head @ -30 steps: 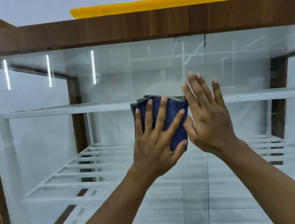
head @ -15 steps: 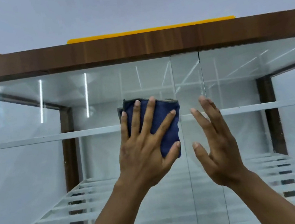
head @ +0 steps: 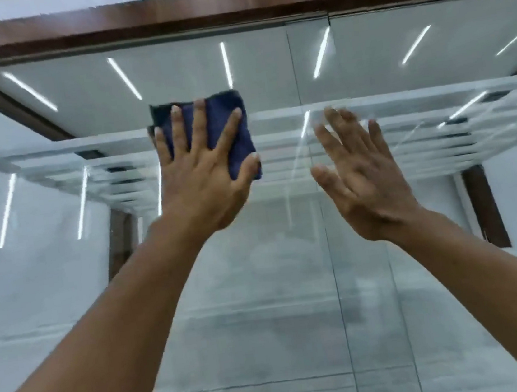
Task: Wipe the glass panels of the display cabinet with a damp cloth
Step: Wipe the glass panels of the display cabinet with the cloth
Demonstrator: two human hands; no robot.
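while the blue cloth (head: 229, 124) lies flat against the left glass panel (head: 126, 88), high near the wooden top frame (head: 227, 4), i see my left hand (head: 203, 183) pressing it with fingers spread wide. my right hand (head: 362, 176) is open, fingers loosely apart and a little blurred, before the right glass panel (head: 427, 44). white shelf slats (head: 407, 141) show behind the glass.

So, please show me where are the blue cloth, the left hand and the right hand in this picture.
blue cloth (head: 230, 111): head view, on its upper right part, above the fingers.
left hand (head: 204, 189): head view, on the back of the hand.
right hand (head: 367, 189): head view, on the back of the hand.
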